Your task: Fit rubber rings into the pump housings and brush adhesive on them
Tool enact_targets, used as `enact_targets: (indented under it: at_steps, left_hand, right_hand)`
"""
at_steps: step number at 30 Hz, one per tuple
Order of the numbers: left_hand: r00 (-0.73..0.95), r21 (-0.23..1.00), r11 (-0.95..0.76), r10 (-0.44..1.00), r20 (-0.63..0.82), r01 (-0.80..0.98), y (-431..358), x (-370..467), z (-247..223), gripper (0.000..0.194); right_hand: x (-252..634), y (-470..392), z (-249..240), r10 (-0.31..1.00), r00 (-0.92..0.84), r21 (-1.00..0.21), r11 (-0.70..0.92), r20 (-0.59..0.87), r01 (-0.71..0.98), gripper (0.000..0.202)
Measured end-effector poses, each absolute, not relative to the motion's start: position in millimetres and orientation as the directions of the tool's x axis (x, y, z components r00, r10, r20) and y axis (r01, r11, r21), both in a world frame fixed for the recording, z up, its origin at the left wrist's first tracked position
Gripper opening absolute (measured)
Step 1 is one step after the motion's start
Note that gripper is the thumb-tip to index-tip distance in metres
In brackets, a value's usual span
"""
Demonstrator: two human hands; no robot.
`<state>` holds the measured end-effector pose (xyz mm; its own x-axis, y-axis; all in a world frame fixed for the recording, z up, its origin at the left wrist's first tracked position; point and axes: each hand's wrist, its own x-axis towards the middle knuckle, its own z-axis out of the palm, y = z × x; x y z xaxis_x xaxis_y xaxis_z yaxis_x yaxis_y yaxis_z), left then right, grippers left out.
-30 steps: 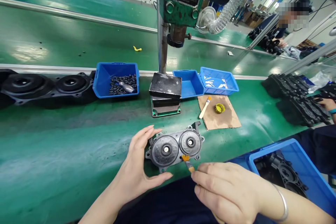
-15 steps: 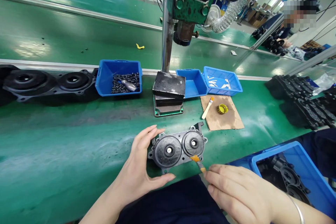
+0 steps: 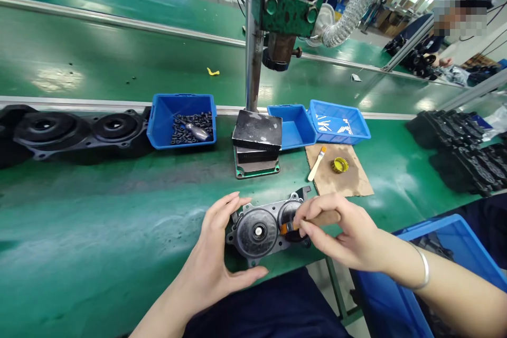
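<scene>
A black-and-grey casing with two round recesses (image 3: 256,245) lies on the green bench in front of me. My left hand (image 3: 216,248) grips its left end, fingers along the far edge and thumb at the near edge. Between the thumb and fingers of my right hand (image 3: 343,227) is a small brush (image 3: 289,228), its orange bristles over the casing between the two recesses. The hand covers much of the right recess. Another brush (image 3: 317,165) and a yellow cap with yellow stuff inside (image 3: 339,165) rest on a stained piece of cardboard (image 3: 356,185).
Behind the casing stands a green press (image 3: 283,16) with black blocks (image 3: 257,129) beneath it. Blue bins hold screws (image 3: 152,132) and white pins (image 3: 360,136). Larger black casings (image 3: 79,129) line the left; more parts (image 3: 463,163) sit right. A blue crate (image 3: 463,227) stands nearby, and another person works farther back.
My right hand has swung up and over the casing's right recess, turning the brush so its bristles point left. My left hand keeps its grip on the casing.
</scene>
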<state>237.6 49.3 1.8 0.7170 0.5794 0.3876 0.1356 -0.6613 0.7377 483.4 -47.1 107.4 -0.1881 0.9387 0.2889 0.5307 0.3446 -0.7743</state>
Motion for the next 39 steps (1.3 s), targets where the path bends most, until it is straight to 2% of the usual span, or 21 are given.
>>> enact_targets:
  at_steps: [5, 10, 14, 24, 32, 36, 39]
  left_hand:
    - [0.721, 0.747, -0.650, 0.582, 0.375, 0.136, 49.9, 236.9, 0.9, 0.099]
    - [0.722, 0.766, -0.626, 0.596, 0.351, 0.145, 49.7, 235.9, 1.3, 0.099]
    - [0.723, 0.783, -0.604, 0.607, 0.330, 0.151, 49.6, 234.2, 1.8, 0.098]
    - [0.678, 0.889, -0.421, 0.708, 0.198, 0.179, 41.6, 234.7, -0.1, 0.094]
    - [0.681, 0.891, -0.416, 0.707, 0.191, 0.181, 40.8, 235.3, 3.3, 0.093]
    - [0.690, 0.878, -0.434, 0.699, 0.187, 0.201, 42.1, 233.6, 1.6, 0.099]
    - [0.693, 0.863, -0.457, 0.694, 0.196, 0.213, 43.7, 232.4, -1.2, 0.098]
  right_hand:
    - [491.9, -32.1, 110.7, 0.926, -0.265, -0.729, 0.375, 0.269, 0.573, 0.019]
    - [492.2, -24.8, 115.8, 0.923, -0.313, -0.781, 0.363, 0.225, 0.509, 0.017]
    - [492.5, -19.5, 118.1, 0.912, -0.367, -0.754, 0.369, 0.181, 0.543, 0.015]
    - [502.6, -10.3, 113.1, 0.939, -0.216, -0.678, 0.342, 0.267, 0.651, 0.010]
    - [504.4, -19.8, 109.9, 0.935, -0.057, -0.691, 0.300, 0.351, 0.658, 0.014]
    - [497.9, -21.4, 104.0, 0.925, -0.140, -0.715, 0.362, 0.352, 0.597, 0.014]
    - [497.3, -21.7, 105.7, 0.900, -0.200, -0.630, 0.416, 0.387, 0.655, 0.011]
